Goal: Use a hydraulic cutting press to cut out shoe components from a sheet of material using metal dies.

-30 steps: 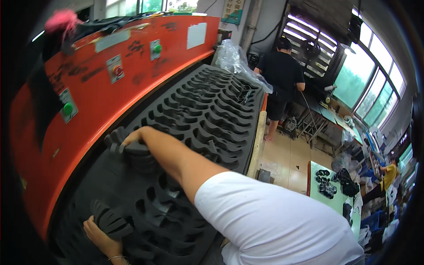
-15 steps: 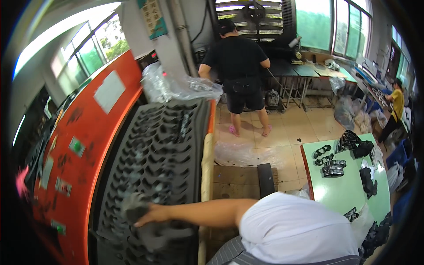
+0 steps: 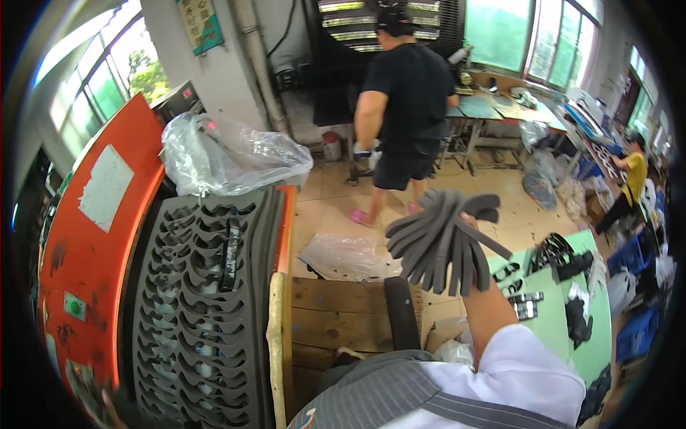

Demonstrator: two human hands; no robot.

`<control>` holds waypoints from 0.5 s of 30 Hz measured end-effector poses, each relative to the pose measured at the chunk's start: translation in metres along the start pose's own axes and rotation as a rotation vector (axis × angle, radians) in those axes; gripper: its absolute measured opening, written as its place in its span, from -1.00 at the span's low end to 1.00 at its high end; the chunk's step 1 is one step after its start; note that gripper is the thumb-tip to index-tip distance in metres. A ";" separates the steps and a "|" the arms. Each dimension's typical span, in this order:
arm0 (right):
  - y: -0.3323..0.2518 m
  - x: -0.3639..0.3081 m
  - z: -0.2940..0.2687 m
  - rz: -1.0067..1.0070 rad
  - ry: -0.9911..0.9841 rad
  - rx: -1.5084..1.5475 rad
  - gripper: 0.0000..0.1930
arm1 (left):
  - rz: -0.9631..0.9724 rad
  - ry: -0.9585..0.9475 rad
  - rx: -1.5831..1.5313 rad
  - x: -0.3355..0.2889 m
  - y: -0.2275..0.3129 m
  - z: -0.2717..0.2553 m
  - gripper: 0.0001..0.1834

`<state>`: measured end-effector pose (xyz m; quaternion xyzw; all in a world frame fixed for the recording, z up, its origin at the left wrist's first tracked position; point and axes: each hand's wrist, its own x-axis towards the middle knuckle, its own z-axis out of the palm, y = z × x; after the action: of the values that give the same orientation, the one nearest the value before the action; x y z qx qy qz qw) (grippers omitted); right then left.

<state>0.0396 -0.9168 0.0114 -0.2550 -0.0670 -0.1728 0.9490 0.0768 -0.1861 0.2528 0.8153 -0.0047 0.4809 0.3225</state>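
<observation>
My right hand [image 3: 468, 223] is raised to the right of the press bed, fingers closed round a fanned bundle of dark grey foam strips [image 3: 436, 243]. The strips splay outward and hide much of the hand. Below and to the left lies a grey foam sheet [image 3: 259, 322] with rows of curved cut-outs. A black slotted bar [image 3: 230, 254] rests on its far part. At the lower left edge, a bit of my left hand [image 3: 111, 409] shows beside the orange-red machine panel [image 3: 100, 279]; its fingers are dark and mostly hidden.
A wooden stick [image 3: 276, 343] runs along the bed's right edge. Clear plastic [image 3: 229, 157] is heaped at its far end. A green table [image 3: 593, 307] at right holds black straps. A person in black [image 3: 407, 107] stands ahead; another in yellow [image 3: 634, 175] works far right.
My right hand has swung up and right, off the foam sheet, carrying the grey strips. The view has shifted, and the person in black has turned and stepped. Part of my left hand now shows.
</observation>
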 end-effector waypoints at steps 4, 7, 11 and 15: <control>0.040 0.031 0.008 -0.206 0.142 -0.075 -0.25 | 0.170 -0.419 -0.529 0.029 0.087 0.200 -0.18; 0.049 0.061 0.003 -0.150 0.148 -0.075 -0.29 | 0.136 -0.431 -0.694 0.052 0.053 0.325 -0.22; 0.050 0.107 0.005 -0.196 0.131 -0.147 -0.38 | -0.447 -0.594 -1.156 0.068 0.105 0.504 -0.35; 0.071 0.162 0.012 -0.236 0.081 -0.299 -0.37 | -0.584 -0.516 -1.192 0.076 0.097 0.670 -0.27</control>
<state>0.2151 -0.9009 0.0240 -0.3761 -0.0316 -0.3010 0.8757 0.6102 -0.5954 0.1424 0.5559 -0.1242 0.0821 0.8178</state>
